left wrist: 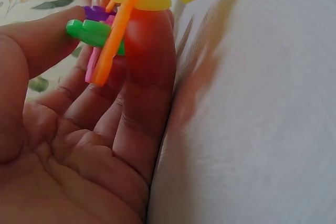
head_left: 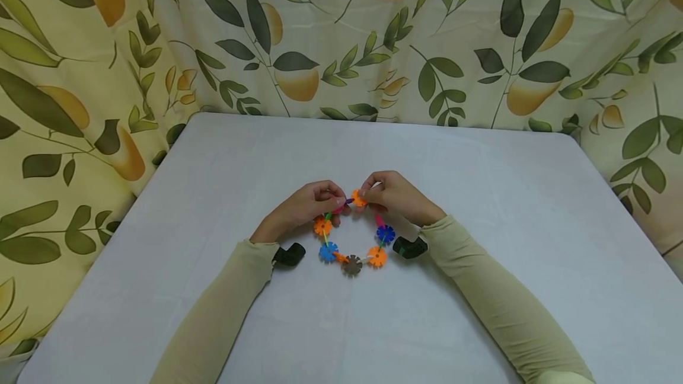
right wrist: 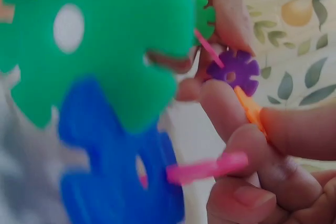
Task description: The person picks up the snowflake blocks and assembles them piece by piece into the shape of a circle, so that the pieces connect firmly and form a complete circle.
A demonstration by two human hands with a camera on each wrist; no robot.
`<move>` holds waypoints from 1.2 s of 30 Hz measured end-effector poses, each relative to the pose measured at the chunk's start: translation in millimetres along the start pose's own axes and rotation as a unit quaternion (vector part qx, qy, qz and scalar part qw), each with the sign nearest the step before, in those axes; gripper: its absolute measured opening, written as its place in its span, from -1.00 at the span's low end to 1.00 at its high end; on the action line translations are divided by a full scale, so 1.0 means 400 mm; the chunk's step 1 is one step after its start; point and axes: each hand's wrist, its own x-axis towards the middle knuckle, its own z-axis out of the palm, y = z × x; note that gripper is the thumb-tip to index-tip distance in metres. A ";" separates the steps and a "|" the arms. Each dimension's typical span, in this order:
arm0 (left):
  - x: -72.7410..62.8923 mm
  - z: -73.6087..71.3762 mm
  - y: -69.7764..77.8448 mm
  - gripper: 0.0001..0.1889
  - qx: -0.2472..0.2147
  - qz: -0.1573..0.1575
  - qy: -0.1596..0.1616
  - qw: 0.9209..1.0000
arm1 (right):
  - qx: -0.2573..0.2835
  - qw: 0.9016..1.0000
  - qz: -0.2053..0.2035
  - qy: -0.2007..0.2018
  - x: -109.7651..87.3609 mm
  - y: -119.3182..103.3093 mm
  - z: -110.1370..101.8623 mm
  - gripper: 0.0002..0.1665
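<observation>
Slotted plastic snowflake discs, linked edge to edge, make a ring above the white table. In the head view my right hand [head_left: 401, 195] pinches an orange disc [head_left: 358, 198] at the ring's far side. My left hand [head_left: 305, 207] grips the ring beside it, near a pink disc [head_left: 338, 210]; its fingers partly hide the discs there. Between the hands, a purple disc [right wrist: 232, 72] meets the edge of the orange one. A green disc [left wrist: 94, 33] lies by my left thumb in the left wrist view. Another pink disc [right wrist: 207, 171] touches my right fingers.
Nearer me, the ring continues with blue [head_left: 328, 252], brown [head_left: 351, 265] and other orange discs [head_left: 377, 257]. Black wrist cameras [head_left: 290, 255] sit below both hands. A leaf-patterned curtain [head_left: 341, 34] stands behind the white table [head_left: 224, 153].
</observation>
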 end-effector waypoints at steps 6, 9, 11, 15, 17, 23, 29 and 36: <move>-0.001 0.002 -0.001 -0.87 0.001 0.012 0.011 1.000 | -0.013 1.000 0.001 0.025 -0.002 -0.010 0.021 -0.87; 0.002 0.005 -0.002 -0.88 0.009 0.020 0.016 1.000 | -0.023 0.999 0.000 0.043 -0.003 -0.012 0.030 -0.87; 0.003 0.005 -0.003 -0.88 0.015 0.021 0.020 0.999 | -0.020 0.999 0.001 0.050 -0.003 -0.012 0.036 -0.88; 0.001 0.001 0.001 -0.86 0.015 0.015 0.021 1.000 | -0.018 0.999 -0.002 0.051 0.000 -0.012 0.037 -0.87; -0.001 -0.002 0.003 -0.83 0.021 0.009 0.023 0.999 | -0.029 0.998 -0.011 0.049 -0.001 -0.012 0.032 -0.84; -0.005 -0.014 0.004 -0.72 0.036 -0.017 0.048 0.998 | -0.070 0.996 -0.030 0.049 -0.018 -0.010 -0.011 -0.70; -0.007 -0.017 -0.002 -0.65 0.021 -0.022 0.063 0.998 | -0.128 0.989 -0.016 0.072 -0.031 0.014 -0.058 -0.66; -0.009 -0.018 -0.007 -0.59 -0.033 -0.025 0.094 0.995 | -0.138 0.988 0.015 0.066 -0.035 0.036 -0.077 -0.74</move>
